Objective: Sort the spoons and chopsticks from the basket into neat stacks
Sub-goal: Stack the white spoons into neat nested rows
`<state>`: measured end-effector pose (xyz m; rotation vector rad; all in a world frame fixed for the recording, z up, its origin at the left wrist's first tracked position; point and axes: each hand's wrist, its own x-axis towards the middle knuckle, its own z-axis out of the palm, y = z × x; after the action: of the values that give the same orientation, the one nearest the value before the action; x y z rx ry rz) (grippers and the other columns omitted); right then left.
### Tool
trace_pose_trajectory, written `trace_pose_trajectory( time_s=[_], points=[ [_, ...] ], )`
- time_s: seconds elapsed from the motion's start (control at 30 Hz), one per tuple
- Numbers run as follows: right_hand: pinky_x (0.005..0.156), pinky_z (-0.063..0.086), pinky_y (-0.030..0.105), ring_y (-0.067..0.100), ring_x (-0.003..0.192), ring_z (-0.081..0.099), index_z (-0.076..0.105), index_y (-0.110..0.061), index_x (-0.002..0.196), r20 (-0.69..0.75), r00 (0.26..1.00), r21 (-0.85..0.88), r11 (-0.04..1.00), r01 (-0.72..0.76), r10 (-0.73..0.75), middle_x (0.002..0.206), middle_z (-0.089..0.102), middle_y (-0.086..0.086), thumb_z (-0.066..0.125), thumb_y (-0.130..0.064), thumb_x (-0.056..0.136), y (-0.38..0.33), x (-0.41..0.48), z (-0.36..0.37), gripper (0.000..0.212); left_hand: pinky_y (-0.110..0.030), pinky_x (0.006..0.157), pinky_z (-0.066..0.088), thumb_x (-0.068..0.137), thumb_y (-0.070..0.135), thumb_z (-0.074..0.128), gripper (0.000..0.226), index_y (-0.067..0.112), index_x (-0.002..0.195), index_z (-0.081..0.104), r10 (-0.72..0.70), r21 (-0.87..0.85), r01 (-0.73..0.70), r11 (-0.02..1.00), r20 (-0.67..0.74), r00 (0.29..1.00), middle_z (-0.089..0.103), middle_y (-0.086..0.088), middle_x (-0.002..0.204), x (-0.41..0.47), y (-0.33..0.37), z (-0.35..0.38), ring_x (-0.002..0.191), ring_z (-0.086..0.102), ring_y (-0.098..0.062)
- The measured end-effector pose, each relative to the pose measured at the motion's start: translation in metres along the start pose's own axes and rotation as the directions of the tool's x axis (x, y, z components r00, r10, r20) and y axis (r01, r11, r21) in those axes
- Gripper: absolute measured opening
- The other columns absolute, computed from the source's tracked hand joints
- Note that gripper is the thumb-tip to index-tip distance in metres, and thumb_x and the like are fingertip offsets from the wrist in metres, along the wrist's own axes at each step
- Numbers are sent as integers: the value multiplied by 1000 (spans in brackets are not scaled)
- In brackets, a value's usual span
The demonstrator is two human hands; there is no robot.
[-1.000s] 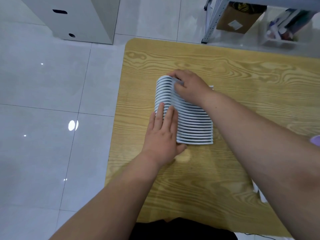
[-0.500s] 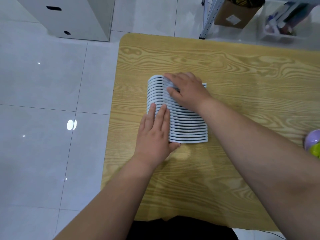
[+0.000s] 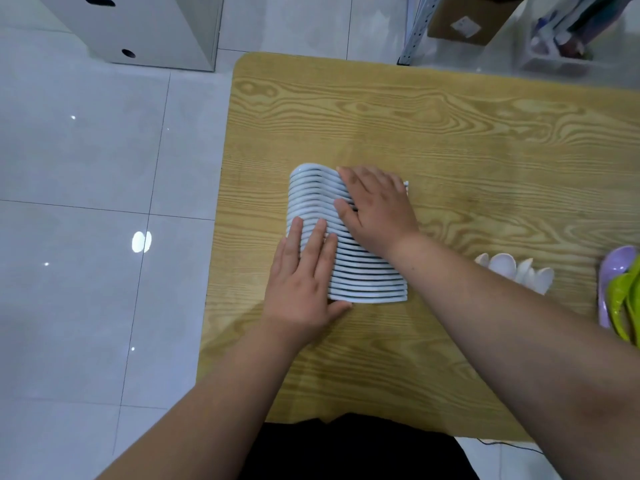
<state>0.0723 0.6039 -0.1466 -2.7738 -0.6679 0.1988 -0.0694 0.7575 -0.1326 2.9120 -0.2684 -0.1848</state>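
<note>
Pale floor tiles (image 3: 86, 150) are gleaming beside a wood-grain bench (image 3: 467, 126), and just left of its middle a row of white spoons (image 3: 370, 282) is lying nested, each overlapping the next. Both hands are lying flat, gripping nothing. The left hand (image 3: 304, 282) is pressing straight fingers against the row's nine o'clock side, thumb tucked at its six o'clock end, seemingly as a fence to square the bowls. The right hand (image 3: 377, 209) is resting palm-down on the twelve o'clock half, likely pinning the handles so nothing slides. Toward three o'clock, loose white spoons (image 3: 516, 271) and purple and green spoons (image 3: 620, 296) are waiting, well apart. No basket or chopsticks are showing.
</note>
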Motion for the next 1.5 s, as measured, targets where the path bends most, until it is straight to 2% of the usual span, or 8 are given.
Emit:
trace_pose_trajectory(
  time_s=[0.27,0.5,0.7,0.83,0.9,1.0,1.33,1.5],
  points=[
    [106,32,45,25,134,46,49,-20,145,-6,1000,31,999,23,-23,135,59,-3,36,-50,96,-2,-10,2,58,-61,118,21,74,73,62,111,3,155,31,-19,-27,19,999,14,1000,20,-14,165,-15,8,1,152,3,-44],
    [101,36,40,26,124,53,57,-17,141,-101,989,104,987,120,-110,129,65,-1,44,-44,96,12,-8,4,54,-57,122,15,79,70,56,106,5,157,25,-55,-8,55,998,47,997,10,-10,167,-18,11,-2,153,-4,-40],
    [107,31,41,25,131,47,49,-18,147,-30,989,85,985,148,-146,139,59,-1,39,-45,97,15,-7,3,57,-61,119,21,77,68,60,105,3,155,30,-43,-7,43,999,18,999,16,-14,166,-16,11,0,152,1,-43],
    [111,25,45,27,133,46,43,-17,151,36,984,-15,984,176,-176,144,54,2,32,-50,97,14,-3,-3,64,-63,116,25,75,69,63,106,1,152,35,-37,-2,37,999,-21,999,23,-17,163,-15,12,3,151,7,-46],
    [116,22,52,26,138,40,34,-18,155,66,987,-54,987,150,-146,151,47,1,29,-54,96,13,-11,-1,69,-62,116,25,72,68,64,107,2,152,36,-33,17,33,999,-22,999,23,-16,163,-15,11,3,151,7,-46],
    [120,15,54,25,144,32,28,-19,158,55,995,-58,994,88,-84,156,39,3,29,-57,96,13,-25,3,73,-60,118,23,70,68,62,110,3,153,33,-43,48,43,998,0,999,20,-15,165,-15,12,2,152,4,-44],
    [119,15,55,26,142,33,26,-21,159,93,990,-86,989,116,-108,156,38,2,25,-60,94,15,-24,-1,75,-59,119,23,69,69,65,109,2,150,38,-39,18,40,999,-51,998,26,-14,163,-14,11,4,151,6,-44],
    [121,9,59,25,150,21,19,-26,160,133,989,-80,994,81,-70,164,26,3,21,-63,95,14,-26,-5,75,-58,121,19,73,75,63,112,4,153,32,-29,65,30,997,-13,999,20,-15,164,-16,10,1,152,2,-43]
  ],
)
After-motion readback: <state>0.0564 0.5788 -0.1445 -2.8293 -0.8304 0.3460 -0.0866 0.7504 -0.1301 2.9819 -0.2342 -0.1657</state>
